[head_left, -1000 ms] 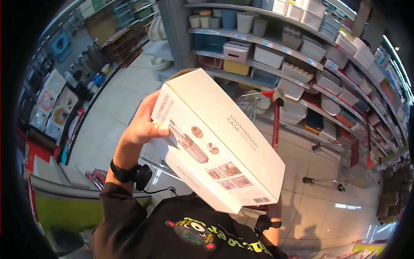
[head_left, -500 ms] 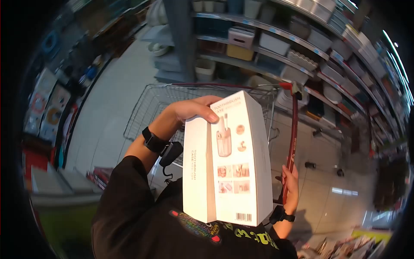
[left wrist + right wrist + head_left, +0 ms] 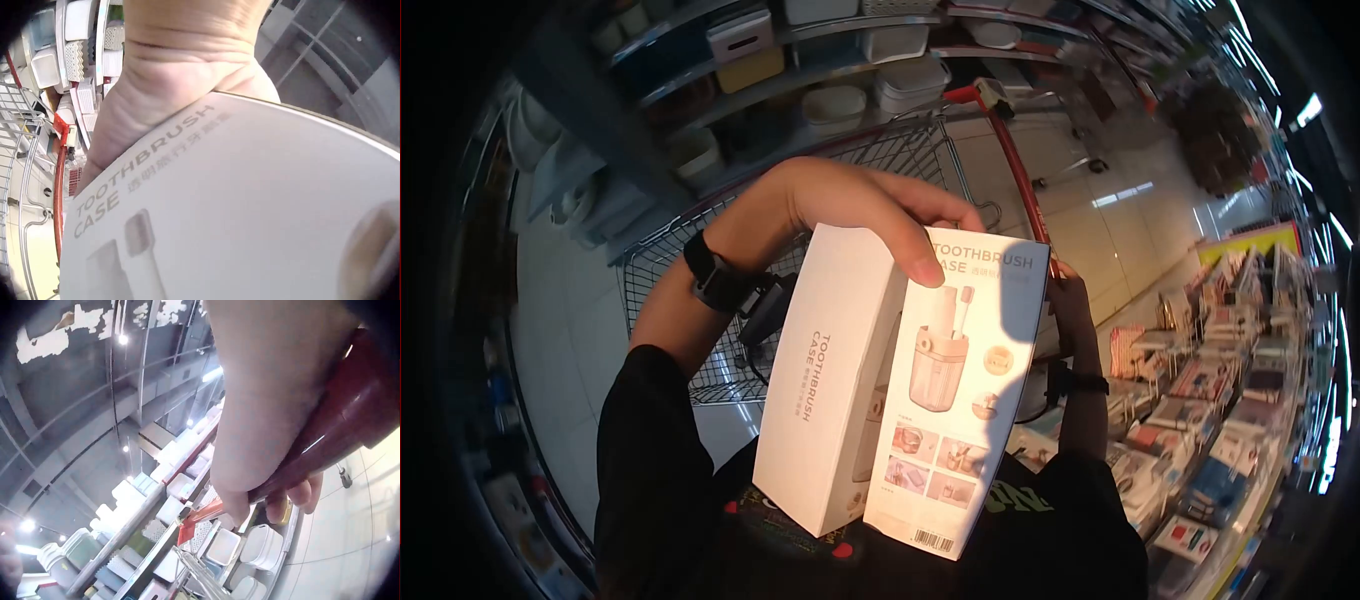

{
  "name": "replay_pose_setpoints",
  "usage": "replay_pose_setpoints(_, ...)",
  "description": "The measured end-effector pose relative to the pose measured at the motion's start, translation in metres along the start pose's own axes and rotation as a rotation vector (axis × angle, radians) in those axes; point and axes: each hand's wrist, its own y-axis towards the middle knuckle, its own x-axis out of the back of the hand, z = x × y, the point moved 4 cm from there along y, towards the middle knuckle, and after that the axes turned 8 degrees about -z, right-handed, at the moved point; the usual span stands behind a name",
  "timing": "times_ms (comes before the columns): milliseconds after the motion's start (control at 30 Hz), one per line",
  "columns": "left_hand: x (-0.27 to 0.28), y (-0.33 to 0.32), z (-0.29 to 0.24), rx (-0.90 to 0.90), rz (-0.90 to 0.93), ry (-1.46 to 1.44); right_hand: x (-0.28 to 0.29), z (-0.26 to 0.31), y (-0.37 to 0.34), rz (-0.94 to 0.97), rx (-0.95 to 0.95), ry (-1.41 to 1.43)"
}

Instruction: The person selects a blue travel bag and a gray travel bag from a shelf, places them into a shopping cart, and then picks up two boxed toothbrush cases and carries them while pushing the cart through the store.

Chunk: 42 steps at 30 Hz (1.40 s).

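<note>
My left hand (image 3: pixel 850 205) grips two white toothbrush case boxes by their top ends, thumb on the near side. The right box (image 3: pixel 945 400) shows a printed toothbrush case, small photos and a barcode. Against it leans the left box (image 3: pixel 805 370), its plain lettered side facing up. In the left wrist view the hand lies over the edge of a printed box (image 3: pixel 206 206); the fingertips are hidden. My right hand (image 3: pixel 1070 300) holds the red handle (image 3: pixel 1020 170) of a shopping cart. The right wrist view shows its fingers curled round that handle (image 3: pixel 325 431).
The wire cart basket (image 3: pixel 665 260) is behind and below the boxes. Shelves with plastic bins (image 3: pixel 835 105) run along the far side. A display of packaged goods (image 3: pixel 1200 420) stands on the right. Tiled floor (image 3: pixel 1100 240) shows past the handle.
The boxes have turned from slanting to nearly upright, and a gap between them now shows. The view has swung right, bringing the packaged goods in. The right hand has come into view on the handle.
</note>
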Motion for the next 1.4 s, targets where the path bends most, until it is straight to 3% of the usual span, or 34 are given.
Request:
replay_pose_setpoints(33,0.001,0.051,-0.002,-0.039,-0.013,-0.028,0.027,-0.030,0.024,-0.008,-0.013,0.026)
replay_pose_setpoints(67,-0.002,0.055,0.001,-0.032,0.007,-0.022,0.027,-0.038,0.019,-0.026,-0.023,0.033)
replay_pose_setpoints(167,-0.007,0.058,-0.001,-0.090,0.026,-0.069,0.028,-0.059,0.003,-0.115,-0.103,0.114)
replay_pose_setpoints(233,-0.009,0.059,0.001,-0.048,0.125,0.068,0.027,-0.071,-0.005,-0.152,-0.025,0.192)
replay_pose_setpoints(467,-0.032,0.042,0.006,-0.033,0.129,0.147,0.013,-0.094,-0.053,-0.207,-0.088,0.363)
replay_pose_setpoints(633,-0.059,0.007,0.014,-0.022,0.189,0.151,-0.020,-0.064,-0.128,-0.240,-0.135,0.553)
replay_pose_setpoints(767,-0.079,0.007,0.033,0.012,0.225,0.142,-0.037,-0.064,-0.168,-0.332,-0.186,0.551)
replay_pose_setpoints(833,-0.092,-0.006,0.041,0.072,0.235,0.003,-0.050,-0.057,-0.192,-0.344,-0.142,0.578)
replay_pose_setpoints(967,-0.100,-0.037,0.053,0.135,0.262,0.071,-0.077,-0.032,-0.236,-0.403,-0.094,0.520)
replay_pose_setpoints(1067,-0.108,-0.062,0.053,0.175,0.331,0.048,-0.097,-0.014,-0.275,-0.414,-0.283,0.391)
replay_pose_setpoints(1200,-0.108,-0.082,0.060,0.163,0.392,0.157,-0.131,-0.032,-0.325,-0.609,-0.082,0.571)
replay_pose_setpoints(1267,-0.109,-0.096,0.064,0.136,0.430,0.138,-0.144,-0.038,-0.353,-0.737,-0.150,0.669)
replay_pose_setpoints(1400,-0.094,-0.139,0.078,0.082,0.492,0.201,-0.134,-0.001,-0.370,-0.829,-0.449,0.419)
